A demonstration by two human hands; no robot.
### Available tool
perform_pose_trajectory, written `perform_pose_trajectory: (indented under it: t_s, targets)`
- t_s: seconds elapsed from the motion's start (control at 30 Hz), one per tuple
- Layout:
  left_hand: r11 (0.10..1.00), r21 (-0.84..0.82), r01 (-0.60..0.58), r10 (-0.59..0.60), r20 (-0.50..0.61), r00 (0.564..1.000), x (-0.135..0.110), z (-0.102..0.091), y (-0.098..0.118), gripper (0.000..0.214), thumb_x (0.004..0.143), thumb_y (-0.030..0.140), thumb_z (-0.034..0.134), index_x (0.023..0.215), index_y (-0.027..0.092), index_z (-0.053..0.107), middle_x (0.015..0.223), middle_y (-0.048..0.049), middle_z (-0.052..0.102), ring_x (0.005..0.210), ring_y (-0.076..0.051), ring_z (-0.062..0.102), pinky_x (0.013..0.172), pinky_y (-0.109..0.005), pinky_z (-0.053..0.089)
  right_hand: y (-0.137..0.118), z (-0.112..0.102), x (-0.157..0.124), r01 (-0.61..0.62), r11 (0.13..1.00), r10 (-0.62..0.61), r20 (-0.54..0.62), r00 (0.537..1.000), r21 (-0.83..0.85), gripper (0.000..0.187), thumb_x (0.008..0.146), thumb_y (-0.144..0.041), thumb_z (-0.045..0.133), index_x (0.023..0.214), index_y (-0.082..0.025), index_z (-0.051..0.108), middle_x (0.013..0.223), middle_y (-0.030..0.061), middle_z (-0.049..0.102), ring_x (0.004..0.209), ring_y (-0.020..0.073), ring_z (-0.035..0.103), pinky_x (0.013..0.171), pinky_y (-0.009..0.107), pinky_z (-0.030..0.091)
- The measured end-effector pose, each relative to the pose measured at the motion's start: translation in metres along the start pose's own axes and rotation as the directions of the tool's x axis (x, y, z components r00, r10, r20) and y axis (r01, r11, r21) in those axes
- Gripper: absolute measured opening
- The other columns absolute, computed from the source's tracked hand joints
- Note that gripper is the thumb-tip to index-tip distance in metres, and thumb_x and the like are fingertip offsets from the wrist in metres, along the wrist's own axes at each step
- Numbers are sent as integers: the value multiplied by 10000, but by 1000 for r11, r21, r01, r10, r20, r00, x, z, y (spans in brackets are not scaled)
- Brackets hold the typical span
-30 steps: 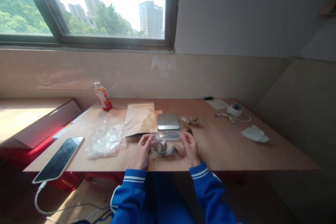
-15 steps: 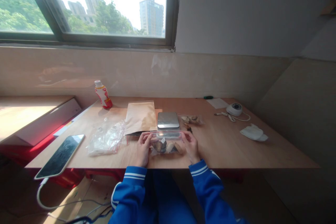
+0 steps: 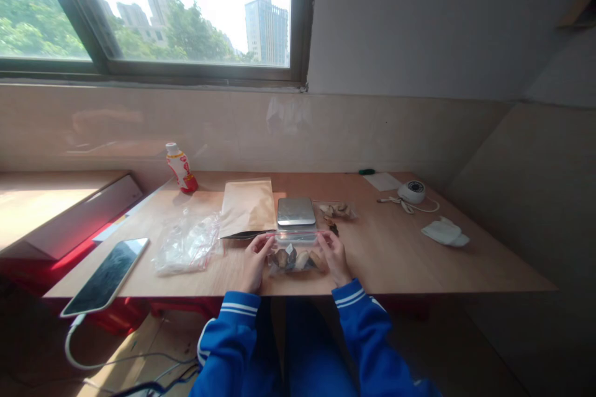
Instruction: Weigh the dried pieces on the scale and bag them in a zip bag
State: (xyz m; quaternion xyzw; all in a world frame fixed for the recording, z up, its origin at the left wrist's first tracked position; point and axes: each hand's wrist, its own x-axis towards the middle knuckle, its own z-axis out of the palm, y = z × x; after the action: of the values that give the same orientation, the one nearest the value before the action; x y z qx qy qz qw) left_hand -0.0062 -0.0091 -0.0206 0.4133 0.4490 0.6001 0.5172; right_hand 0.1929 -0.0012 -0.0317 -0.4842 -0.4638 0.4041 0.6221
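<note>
A clear zip bag (image 3: 298, 265) with several brown and pale dried pieces, perhaps mushrooms, and a small white packet lies at the table's front edge. My left hand (image 3: 256, 260) pinches its upper left corner. The upper right corner is gripped between the fingers of my right hand (image 3: 334, 255). A red zip strip stretches straight between both hands. Just behind the bag sits a small silver scale (image 3: 296, 211). To its right is a second filled clear bag (image 3: 339, 209), with a few loose dark pieces (image 3: 332, 227) before it.
A brown paper pouch (image 3: 248, 205) lies left of the scale, beside a pile of empty clear bags (image 3: 186, 245). A phone (image 3: 106, 276) on a cable overhangs the front left edge. A bottle (image 3: 182, 169) stands behind. At right are a white camera (image 3: 412, 192) and a white cloth (image 3: 444, 232).
The bag's top edge is now pulled straighter, its red strip showing as a line between my hands. Both hands keep their grip. The view has shifted slightly.
</note>
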Motion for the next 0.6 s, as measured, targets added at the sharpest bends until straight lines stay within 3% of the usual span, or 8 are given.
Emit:
perform_pose_trajectory:
  t_s: [0.43,0.6]
  targets:
    - [999,50,-11,13,-34,999,-1,-1,0,318,692,429,701,868,164,685,859,-54,675,812,-167,611,725,-246,470,-7,2,-2,20,997,-26,-83,996,-69,356,702,-522,661,780,-175,654,759,50,679,701,186,617,640,292,481]
    - [1000,21,-4,4,2,1000,-1,0,3,332,691,450,693,871,172,667,843,-41,674,756,-154,611,675,-237,463,-4,1,-2,-25,999,26,-28,999,24,365,703,-527,662,806,-177,633,686,20,643,646,161,599,582,264,488]
